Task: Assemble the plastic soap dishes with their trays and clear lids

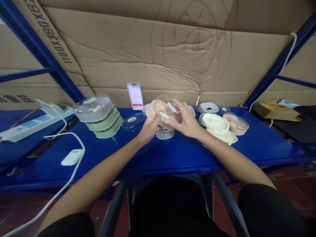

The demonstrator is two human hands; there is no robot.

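Above the middle of the blue table I hold a pink-beige plastic box (156,107) with a small pale tab and a clear lid bearing a round sticker. My left hand (149,129) grips its lower left side, thumb on the front. The fingers of my right hand (187,121) wrap over the lid side, with the thumb near the tab. Directly below is a clear-sided container (165,134), partly hidden by the box. A loose clear lid (132,121) lies left of my hands. Whether the held lid is fully seated I cannot tell.
Left stands a stack of grey and green boxes (106,125). Right are cream trays (216,123), another pink box (235,123) and a grey piece (208,107). A phone (135,97) leans against the cardboard (111,49). A white case (71,157), cable and power strip (37,123) lie left.
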